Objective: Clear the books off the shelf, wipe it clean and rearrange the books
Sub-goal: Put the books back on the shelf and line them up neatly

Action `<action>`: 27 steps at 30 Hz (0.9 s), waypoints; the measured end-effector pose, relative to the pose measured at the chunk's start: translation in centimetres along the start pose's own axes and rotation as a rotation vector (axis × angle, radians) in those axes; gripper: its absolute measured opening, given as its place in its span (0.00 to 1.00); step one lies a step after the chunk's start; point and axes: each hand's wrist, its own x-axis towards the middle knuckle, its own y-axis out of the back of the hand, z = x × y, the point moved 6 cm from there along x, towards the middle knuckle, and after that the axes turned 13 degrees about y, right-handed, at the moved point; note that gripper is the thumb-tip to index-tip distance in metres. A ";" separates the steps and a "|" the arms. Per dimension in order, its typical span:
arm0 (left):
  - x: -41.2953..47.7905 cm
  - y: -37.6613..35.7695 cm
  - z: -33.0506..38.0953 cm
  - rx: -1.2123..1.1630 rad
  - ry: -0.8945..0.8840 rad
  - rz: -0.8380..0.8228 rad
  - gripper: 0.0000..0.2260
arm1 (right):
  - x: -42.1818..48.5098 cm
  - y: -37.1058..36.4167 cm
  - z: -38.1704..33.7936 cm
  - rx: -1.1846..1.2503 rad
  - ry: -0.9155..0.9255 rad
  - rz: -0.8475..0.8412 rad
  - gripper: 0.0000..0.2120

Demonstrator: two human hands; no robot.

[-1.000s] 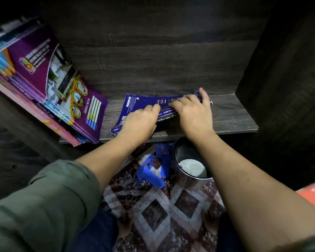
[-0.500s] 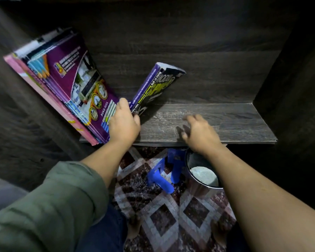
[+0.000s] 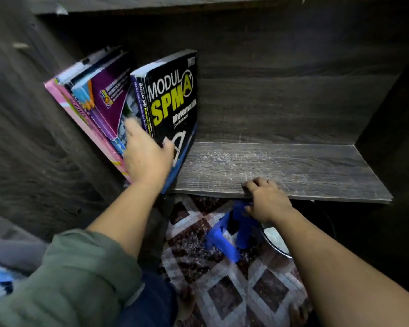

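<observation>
Shelf (image 3: 281, 166) of dark grey wood grain across the middle right of the frame, scuffed with pale scratches, boxed in by dark panels behind and at both sides. At its left end, black book (image 3: 172, 102) titled "MODUL SPM A+ Matematik", standing nearly upright, front cover towards the camera, lower corner jutting past the front edge. Just left of it and touching, leaning stack of books (image 3: 97, 107) in pink, blue and purple, tilted against the left panel.

At centre left, left hand (image 3: 147, 159) clasping the black book low down: fingers stretched along the spine side, between book and stack, thumb hooked over the front cover. Green sleeve (image 3: 69, 279) pushed up the forearm, lower left.

At centre right, right hand (image 3: 267, 199) hooked on the front edge of the shelf, fingers bent over the top, thumb below the board.

Beneath the shelf, blue plastic object (image 3: 222, 239) of unclear shape, next to round metal pot (image 3: 276, 239) with something pale inside, partly hidden by the right forearm. Along the bottom centre, patterned rug (image 3: 222, 298) of dark diamonds and pale bands.
</observation>
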 end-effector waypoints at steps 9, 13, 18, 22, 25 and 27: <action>1.0 3.6 4.1 -0.010 -0.225 0.087 0.37 | 0.6 -0.6 -1.1 -0.037 -0.062 -0.044 0.36; 2.6 4.6 2.2 0.115 -0.169 0.247 0.36 | 1.0 -0.6 -1.5 -0.042 -0.064 -0.042 0.36; 2.9 5.1 -0.4 0.198 -0.169 0.379 0.37 | 1.9 -0.9 -3.6 -0.052 0.006 -0.001 0.33; 3.8 5.2 -1.2 0.178 -0.204 0.406 0.36 | 3.7 -1.2 -7.1 0.013 0.193 0.056 0.31; 4.3 5.2 -1.5 0.068 -0.364 0.440 0.35 | 5.2 -1.5 -10.5 0.087 0.309 0.093 0.32; 4.1 4.8 -2.1 -0.085 -0.374 0.426 0.37 | 5.9 -2.0 -12.6 0.158 0.372 0.102 0.34</action>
